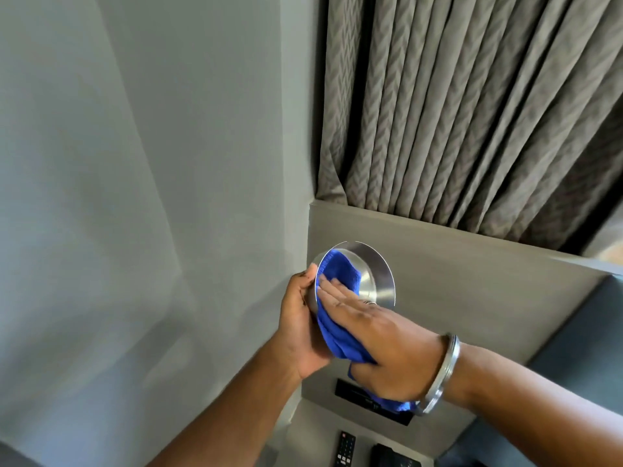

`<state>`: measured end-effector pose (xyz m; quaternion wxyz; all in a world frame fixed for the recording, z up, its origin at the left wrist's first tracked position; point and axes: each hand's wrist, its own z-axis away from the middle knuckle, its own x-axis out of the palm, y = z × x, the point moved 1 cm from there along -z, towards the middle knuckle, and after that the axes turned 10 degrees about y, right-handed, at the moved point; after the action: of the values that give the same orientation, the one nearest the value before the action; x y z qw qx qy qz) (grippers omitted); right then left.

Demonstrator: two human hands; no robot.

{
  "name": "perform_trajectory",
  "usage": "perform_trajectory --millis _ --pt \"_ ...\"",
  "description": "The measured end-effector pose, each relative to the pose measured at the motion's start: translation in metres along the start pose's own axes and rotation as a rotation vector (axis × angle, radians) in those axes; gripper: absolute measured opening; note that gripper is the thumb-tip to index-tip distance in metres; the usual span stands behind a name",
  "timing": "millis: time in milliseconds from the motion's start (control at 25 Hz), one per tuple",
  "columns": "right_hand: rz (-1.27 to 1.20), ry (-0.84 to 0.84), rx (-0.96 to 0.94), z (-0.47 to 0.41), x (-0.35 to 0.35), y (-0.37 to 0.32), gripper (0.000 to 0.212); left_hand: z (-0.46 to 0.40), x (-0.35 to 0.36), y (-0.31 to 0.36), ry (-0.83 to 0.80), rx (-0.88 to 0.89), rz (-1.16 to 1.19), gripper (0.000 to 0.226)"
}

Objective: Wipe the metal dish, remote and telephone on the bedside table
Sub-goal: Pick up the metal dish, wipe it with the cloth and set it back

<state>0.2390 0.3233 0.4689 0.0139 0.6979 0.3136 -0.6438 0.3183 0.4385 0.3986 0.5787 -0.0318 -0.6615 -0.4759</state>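
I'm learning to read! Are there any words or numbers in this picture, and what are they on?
Nothing here can be read for sure.
Remote: button marks, too small and blurred.
Black wall panel: faint marks, too blurred.
Telephone: too dark and cut off.
Metal dish, blue cloth: no writing shows.

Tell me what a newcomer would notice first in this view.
The bright blue cloth at centre stands out, pressed flat into the shiny metal dish by the right hand, while the left hand grips the dish's left rim and holds it up. A pleated grey curtain fills the upper right. The remote and telephone lie at the bottom edge.
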Motion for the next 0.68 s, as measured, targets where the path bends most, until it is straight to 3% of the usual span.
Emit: perform_trajectory --millis 200,280,400,560,680 --pt "0.6 0.106 -0.066 -0.006 -0.029 0.013 0.082 0.003 0.018 0.009 -0.077 0.007 -0.03 0.062" --pt "0.756 0.162 -0.072 -0.004 -0.038 0.014 0.071 0.0 0.022 0.016 -0.101 0.019 -0.058 0.061" --pt "0.881 0.083 -0.053 0.002 -0.041 0.009 0.066 -0.002 0.03 0.024 -0.107 0.06 -0.15 0.062" --pt "0.611 0.023 -0.002 0.007 -0.044 -0.003 0.024 -0.005 0.03 0.024 -0.058 0.23 -0.292 0.04" --pt "0.189 0.005 0.124 0.004 -0.04 -0.001 0.013 -0.007 0.024 0.016 0.022 0.262 -0.207 0.051"
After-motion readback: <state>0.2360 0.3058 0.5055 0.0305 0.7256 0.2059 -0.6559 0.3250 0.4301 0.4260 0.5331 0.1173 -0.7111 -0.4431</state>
